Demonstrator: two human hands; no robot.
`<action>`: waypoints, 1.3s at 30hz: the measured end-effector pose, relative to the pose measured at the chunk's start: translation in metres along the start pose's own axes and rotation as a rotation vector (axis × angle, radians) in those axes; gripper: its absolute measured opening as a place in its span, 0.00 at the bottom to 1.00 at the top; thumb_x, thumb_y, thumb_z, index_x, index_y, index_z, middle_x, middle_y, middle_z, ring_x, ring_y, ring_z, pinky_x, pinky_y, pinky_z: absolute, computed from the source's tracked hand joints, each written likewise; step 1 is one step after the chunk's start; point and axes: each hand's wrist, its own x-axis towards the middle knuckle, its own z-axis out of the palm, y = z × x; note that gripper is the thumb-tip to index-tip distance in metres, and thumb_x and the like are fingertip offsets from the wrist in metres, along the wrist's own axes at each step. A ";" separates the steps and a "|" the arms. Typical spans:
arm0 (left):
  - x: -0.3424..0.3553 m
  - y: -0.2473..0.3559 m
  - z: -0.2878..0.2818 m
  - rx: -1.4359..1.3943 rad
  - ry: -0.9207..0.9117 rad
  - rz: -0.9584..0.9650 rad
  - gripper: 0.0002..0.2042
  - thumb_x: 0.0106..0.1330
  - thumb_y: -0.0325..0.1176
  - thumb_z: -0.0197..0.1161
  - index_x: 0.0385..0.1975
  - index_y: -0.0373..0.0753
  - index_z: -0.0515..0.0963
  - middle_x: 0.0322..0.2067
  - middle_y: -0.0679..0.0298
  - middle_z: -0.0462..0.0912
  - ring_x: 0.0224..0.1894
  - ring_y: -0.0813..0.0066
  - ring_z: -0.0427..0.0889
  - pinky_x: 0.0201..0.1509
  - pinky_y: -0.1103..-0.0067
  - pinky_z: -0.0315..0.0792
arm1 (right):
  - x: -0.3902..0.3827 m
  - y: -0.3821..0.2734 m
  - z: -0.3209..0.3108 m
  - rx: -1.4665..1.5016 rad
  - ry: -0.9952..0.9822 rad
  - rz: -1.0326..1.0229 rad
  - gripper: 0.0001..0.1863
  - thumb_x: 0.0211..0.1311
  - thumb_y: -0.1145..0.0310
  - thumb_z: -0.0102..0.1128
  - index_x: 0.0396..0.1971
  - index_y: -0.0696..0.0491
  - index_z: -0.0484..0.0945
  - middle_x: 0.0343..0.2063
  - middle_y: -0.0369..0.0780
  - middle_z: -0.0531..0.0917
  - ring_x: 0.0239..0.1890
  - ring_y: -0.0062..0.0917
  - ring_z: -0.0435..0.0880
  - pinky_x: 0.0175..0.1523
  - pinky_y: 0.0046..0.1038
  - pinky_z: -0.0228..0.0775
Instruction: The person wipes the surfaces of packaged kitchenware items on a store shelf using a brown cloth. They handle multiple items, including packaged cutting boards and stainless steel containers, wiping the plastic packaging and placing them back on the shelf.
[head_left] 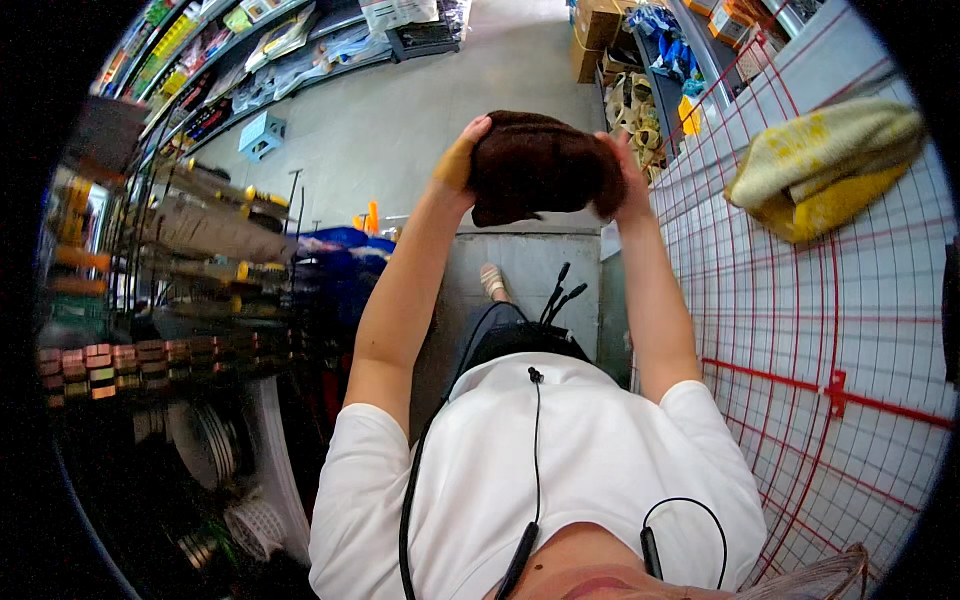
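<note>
Dark-brown, soft-looking cloth bundle (pixel 540 165): left hand (pixel 462 160) and right hand (pixel 630 180) are pinching its opposite ends, probably for keeping it spread.

The smooth grey floor (pixel 510 70) carries a light-blue plastic stool (pixel 262 136) at far left. Near it, a long dark metal shelf (pixel 338 18) bears flat plastic-wrapped packets (pixel 285 40); at far right, a blue-grey metal shelf (pixel 710 52) holds small orange boxes (pixel 730 18).
</note>
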 end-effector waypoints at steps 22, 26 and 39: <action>0.259 0.114 -0.076 -0.716 0.079 0.166 0.34 0.63 0.58 0.33 0.56 0.31 0.56 0.53 0.51 0.64 0.55 0.60 0.64 0.61 0.71 0.55 | 0.347 0.107 -0.043 -0.283 0.288 -0.082 0.21 0.64 0.61 0.36 0.53 0.56 0.59 0.54 0.42 0.64 0.56 0.30 0.62 0.60 0.30 0.53; 0.304 0.138 -0.094 -0.485 0.042 0.281 0.33 0.63 0.57 0.34 0.55 0.32 0.56 0.54 0.51 0.63 0.55 0.58 0.64 0.59 0.67 0.57 | 0.410 0.109 -0.067 -0.226 0.301 -0.015 0.19 0.63 0.61 0.37 0.51 0.56 0.60 0.51 0.41 0.65 0.53 0.29 0.63 0.58 0.30 0.54; 0.468 0.216 -0.091 1.276 0.310 0.489 0.46 0.57 0.59 0.48 0.60 0.26 0.37 0.61 0.41 0.42 0.63 0.49 0.45 0.62 0.72 0.49 | 0.606 0.053 -0.161 -0.135 0.155 0.206 0.14 0.61 0.63 0.39 0.42 0.55 0.63 0.43 0.39 0.67 0.44 0.25 0.66 0.50 0.28 0.59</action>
